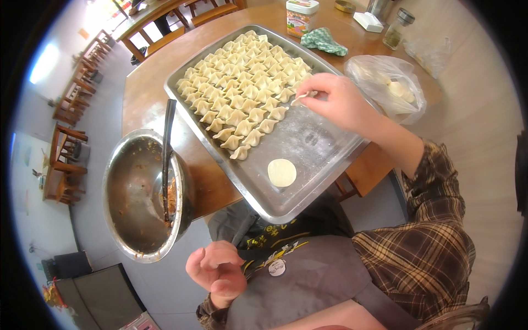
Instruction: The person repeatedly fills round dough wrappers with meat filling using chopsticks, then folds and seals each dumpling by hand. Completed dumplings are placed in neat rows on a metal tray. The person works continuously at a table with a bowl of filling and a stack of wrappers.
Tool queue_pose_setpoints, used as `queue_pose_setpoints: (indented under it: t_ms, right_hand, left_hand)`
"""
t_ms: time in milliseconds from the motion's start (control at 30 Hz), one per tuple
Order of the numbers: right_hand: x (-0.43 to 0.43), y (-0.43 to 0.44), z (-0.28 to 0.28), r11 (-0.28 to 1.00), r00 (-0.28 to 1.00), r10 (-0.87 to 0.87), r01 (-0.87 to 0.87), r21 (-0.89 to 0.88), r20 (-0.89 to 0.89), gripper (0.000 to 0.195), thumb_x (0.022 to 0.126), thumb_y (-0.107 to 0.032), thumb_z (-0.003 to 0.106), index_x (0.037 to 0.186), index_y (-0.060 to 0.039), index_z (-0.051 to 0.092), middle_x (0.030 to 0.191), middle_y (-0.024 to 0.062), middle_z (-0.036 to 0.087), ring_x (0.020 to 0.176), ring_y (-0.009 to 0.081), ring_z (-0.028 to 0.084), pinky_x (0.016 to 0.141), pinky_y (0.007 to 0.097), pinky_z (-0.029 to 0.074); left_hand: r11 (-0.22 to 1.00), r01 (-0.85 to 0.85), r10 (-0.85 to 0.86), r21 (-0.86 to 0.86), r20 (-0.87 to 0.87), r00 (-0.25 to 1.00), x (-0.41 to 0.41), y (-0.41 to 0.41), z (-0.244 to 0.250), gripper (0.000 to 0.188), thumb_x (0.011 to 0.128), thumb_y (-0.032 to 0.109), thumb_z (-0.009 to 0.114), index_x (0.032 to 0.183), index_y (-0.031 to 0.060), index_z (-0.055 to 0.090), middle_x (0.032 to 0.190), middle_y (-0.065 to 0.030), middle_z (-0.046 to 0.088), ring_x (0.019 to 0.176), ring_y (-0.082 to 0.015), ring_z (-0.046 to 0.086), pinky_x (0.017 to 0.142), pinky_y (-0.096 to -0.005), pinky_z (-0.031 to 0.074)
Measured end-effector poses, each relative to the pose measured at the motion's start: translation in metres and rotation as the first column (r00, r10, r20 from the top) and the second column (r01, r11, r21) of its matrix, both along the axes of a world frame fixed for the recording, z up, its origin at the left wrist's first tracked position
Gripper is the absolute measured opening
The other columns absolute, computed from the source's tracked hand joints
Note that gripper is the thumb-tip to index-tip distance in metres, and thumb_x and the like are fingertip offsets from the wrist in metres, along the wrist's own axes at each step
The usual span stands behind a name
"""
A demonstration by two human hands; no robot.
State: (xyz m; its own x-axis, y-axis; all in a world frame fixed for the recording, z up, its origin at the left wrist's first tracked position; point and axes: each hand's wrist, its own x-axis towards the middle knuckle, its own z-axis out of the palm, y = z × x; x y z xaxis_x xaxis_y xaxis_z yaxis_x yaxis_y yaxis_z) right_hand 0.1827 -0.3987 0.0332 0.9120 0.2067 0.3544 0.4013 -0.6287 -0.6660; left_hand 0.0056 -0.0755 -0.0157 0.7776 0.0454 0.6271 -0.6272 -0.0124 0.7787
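My right hand [336, 99] pinches a folded dumpling [303, 98] between thumb and fingers, over the right part of a metal tray [264, 206]. Rows of folded dumplings [243, 90] fill the tray's far and left part. One round dough wrapper [282, 173] lies flat on the floured metal near the tray's close corner. My left hand [218, 268] is held in front of the apron, palm up with curled fingers, and nothing shows in it. Left of the tray, a steel bowl [138, 198] holds some filling [173, 198], with dark chopsticks [167, 156] leaning in it.
Beyond the tray on the wooden table [156, 82] are a plastic tub [301, 18], a checked green cloth [324, 41], a glass jar [399, 29] and a white box [367, 22]. A clear plastic bag [387, 86] with pale dough pieces lies right of the tray. Wooden benches stand farther off.
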Motion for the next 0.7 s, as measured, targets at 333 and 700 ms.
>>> queue_pose_setpoints:
  t_ms: [333,700]
  right_hand:
    - [0.044,-0.002,-0.024,0.949,0.981,-0.122,0.070,-0.308,-0.154,0.020,0.081,-0.023,0.068,0.091,-0.0085,0.077,0.093,0.0107,0.072,0.088,0.0264,0.066,0.077,0.0381,0.051]
    - [0.003,0.029,-0.004,0.863,0.895,0.434,-0.445,-0.241,-0.099,0.021,0.081,-0.016,0.073,0.101,-0.0094,0.073,0.097,0.0058,0.061,0.097,0.0247,0.060,0.083,0.0366,0.049]
  left_hand:
    - [0.998,-0.036,0.035,0.044,0.026,0.999,0.003,0.004,-0.004,0.071,0.101,0.060,0.036,0.142,0.0015,0.030,0.064,-0.0027,0.050,0.056,-0.0130,0.042,0.052,-0.0271,0.036]
    - [0.999,0.007,-0.008,0.036,0.035,0.999,0.005,0.010,-0.003,0.070,0.102,0.057,0.038,0.142,-0.0001,0.028,0.064,-0.0056,0.049,0.055,-0.0149,0.042,0.054,-0.0292,0.035]
